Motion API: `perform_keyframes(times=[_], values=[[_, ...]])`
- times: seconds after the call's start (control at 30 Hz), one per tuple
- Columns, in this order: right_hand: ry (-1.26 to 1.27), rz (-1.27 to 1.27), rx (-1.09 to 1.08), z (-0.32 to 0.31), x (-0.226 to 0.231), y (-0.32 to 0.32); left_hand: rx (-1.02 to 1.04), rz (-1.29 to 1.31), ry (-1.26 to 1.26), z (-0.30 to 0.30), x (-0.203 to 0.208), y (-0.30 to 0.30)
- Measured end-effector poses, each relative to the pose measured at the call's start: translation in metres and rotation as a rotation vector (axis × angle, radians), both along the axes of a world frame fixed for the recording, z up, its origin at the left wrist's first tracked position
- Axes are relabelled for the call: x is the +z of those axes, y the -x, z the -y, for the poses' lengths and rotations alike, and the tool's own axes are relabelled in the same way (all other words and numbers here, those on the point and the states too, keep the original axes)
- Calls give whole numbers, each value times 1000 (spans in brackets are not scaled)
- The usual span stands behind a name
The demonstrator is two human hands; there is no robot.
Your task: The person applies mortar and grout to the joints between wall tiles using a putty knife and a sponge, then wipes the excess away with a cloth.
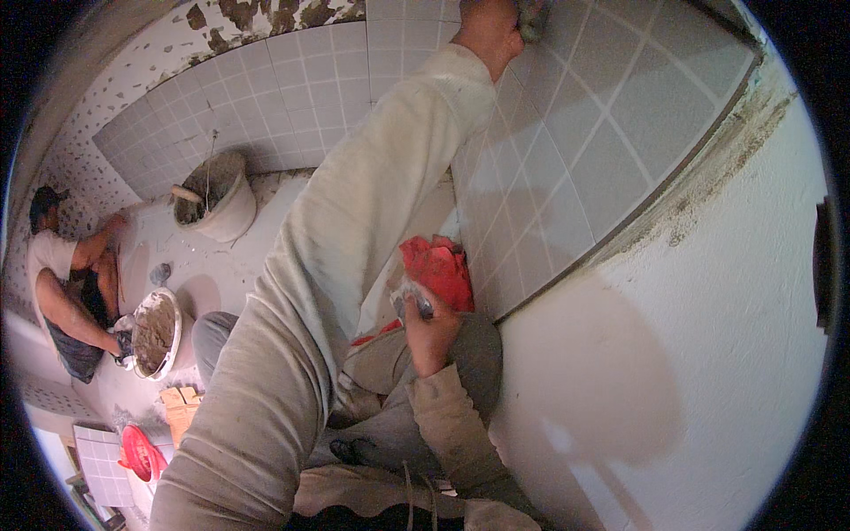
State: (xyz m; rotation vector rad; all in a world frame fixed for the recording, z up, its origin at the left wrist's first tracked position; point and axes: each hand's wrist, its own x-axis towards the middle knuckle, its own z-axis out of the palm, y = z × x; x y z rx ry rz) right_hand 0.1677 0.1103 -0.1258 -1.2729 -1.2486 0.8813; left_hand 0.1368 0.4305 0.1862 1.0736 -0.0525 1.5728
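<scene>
My left hand [491,37] is stretched far up to the tiled wall [611,97], where it is closed on a small grey-green pad [531,19] at the tiles. The fingers are partly cut off by the view's upper edge. Lower down, close to my lap, my right hand [434,334] grips a crumpled red and whitish plastic bag [438,268]. A small greyish lump shows by its thumb, and the bag's contents cannot be made out. The bag is beside the lower edge of the tiles.
A mortar bucket [235,211] with a wooden-grip handle stands by the back wall. At left a co-worker [66,274] sits with a gloved hand at another mortar bucket [181,341]. A red bowl [140,451], orange-brown cardboard [181,411] and tiles [99,465] lie at lower left.
</scene>
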Motion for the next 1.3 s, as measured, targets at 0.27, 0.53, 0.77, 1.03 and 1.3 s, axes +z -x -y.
perform_keyframes(times=[0.27,0.53,0.77,1.03,1.3], values=[[-8,-34,-1,4,2,1,-74,55,-92,14,19,-19],[-25,-15,4,5,3,0,-47,8,19,101,17,-27],[-114,18,13,2,-2,-2,138,-35,148,177,-18,-19],[-97,86,-15,5,-1,-3,129,65,236,151,-33,-5],[-119,21,-13,-2,-7,2,-41,100,127,114,21,-28]])
